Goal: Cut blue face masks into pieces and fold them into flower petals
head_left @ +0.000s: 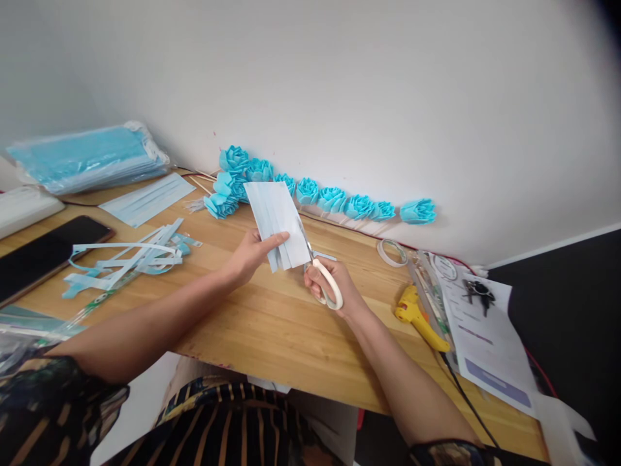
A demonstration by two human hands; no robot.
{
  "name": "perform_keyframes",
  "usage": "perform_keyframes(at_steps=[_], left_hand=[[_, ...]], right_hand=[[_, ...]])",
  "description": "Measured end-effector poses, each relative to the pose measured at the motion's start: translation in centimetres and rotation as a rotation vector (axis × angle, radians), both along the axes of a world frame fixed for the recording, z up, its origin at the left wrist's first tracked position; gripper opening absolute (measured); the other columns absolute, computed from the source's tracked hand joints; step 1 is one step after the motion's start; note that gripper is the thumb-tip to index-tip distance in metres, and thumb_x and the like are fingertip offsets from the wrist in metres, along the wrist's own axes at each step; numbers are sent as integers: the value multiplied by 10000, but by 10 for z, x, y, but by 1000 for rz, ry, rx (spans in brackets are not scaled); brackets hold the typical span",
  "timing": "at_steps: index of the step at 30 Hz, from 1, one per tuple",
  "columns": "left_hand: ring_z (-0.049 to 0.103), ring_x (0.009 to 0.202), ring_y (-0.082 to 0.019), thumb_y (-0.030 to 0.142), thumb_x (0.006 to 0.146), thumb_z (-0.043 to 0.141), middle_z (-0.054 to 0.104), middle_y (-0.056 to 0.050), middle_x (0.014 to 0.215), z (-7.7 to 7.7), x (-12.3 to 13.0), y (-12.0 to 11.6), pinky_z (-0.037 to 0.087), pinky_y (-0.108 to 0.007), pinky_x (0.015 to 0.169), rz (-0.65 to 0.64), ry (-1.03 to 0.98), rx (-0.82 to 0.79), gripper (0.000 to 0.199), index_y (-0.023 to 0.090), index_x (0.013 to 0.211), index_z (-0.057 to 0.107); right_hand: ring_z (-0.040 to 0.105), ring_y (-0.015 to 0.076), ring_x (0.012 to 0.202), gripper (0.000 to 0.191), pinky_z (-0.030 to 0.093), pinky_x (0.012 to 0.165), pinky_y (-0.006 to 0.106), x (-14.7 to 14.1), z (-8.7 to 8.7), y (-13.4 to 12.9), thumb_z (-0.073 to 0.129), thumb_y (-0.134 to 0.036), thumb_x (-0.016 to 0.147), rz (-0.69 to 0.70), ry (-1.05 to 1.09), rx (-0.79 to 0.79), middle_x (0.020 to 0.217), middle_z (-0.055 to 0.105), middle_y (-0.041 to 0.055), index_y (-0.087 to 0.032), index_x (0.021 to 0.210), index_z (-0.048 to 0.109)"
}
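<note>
My left hand (255, 255) pinches a pale blue pleated face mask (274, 210) above the table, its thumb lying across the front. The mask shows no ear loops. In my right hand (337, 281) is a pair of scissors (331, 285) with white handles, my fingers through the loops. Their blades point up and lie along the mask's right edge. A thin pale strip (324, 256) shows just beside the scissors; whether it is still joined to the mask I cannot tell. Behind the mask, several blue flowers (332, 199) on sticks lie along the wall.
On the left are a pile of cut strips (130, 259), a flat mask (150, 197), a phone (53, 252) and a plastic-wrapped pack of masks (92, 158). To the right lie a tape roll (392, 253), a yellow glue gun (421, 317), papers (478, 323) and keys (479, 294).
</note>
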State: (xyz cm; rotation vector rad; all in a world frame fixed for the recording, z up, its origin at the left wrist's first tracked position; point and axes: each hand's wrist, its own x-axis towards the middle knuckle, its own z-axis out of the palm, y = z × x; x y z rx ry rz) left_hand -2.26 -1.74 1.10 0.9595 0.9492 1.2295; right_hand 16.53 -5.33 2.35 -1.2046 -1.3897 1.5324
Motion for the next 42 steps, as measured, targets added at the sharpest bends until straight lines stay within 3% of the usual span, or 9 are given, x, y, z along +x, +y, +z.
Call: perform_keyframes(at_steps=[6, 12, 18, 27, 35, 42], left_hand=[[667, 1025, -332, 450, 683, 786, 735, -141, 1054, 3, -1, -2, 546, -396, 840, -11, -23, 6, 513, 108, 1055, 701], [652, 1070, -320, 466, 739, 740, 694, -143, 1173, 10, -6, 4, 539, -408, 890, -5, -188, 16, 562, 126, 1174, 638], [677, 973, -286, 344, 673, 807, 717, -144, 1084, 8, -7, 5, 545, -399, 860, -10, -144, 23, 471, 102, 1054, 672], [684, 959, -294, 351, 641, 821, 733, -137, 1046, 5, -1, 0, 542, -411, 863, 9, -35, 51, 451, 104, 997, 696], [688, 941, -313, 408, 616, 831, 744, -143, 993, 9, 0, -2, 550, -407, 829, 45, 47, 31, 450, 99, 923, 716], [679, 943, -307, 429, 610, 833, 740, -119, 989, 9, -9, 6, 560, -383, 799, 183, 15, 95, 471, 106, 930, 710]], right_hand=[[363, 40, 352, 412, 253, 332, 190, 1, 0, 1, 742, -544, 699, -1, -30, 10, 470, 489, -58, -180, 656, 555], [383, 45, 375, 406, 257, 344, 190, 0, -3, 0, 749, -535, 693, -3, -25, 5, 499, 518, -44, -172, 666, 570], [408, 52, 426, 451, 292, 393, 206, 0, -5, 0, 720, -593, 714, 51, -52, 9, 595, 555, -24, -170, 721, 562], [455, 94, 557, 566, 348, 512, 245, 1, -3, -1, 638, -737, 706, 120, -73, 94, 699, 553, -1, -188, 791, 535], [447, 111, 577, 538, 330, 522, 251, 1, 0, -1, 660, -720, 699, 102, -105, 122, 649, 513, -20, -204, 762, 526], [483, 97, 580, 479, 355, 506, 234, 1, 1, 0, 703, -633, 718, 105, -91, 65, 733, 593, 4, -178, 812, 587]])
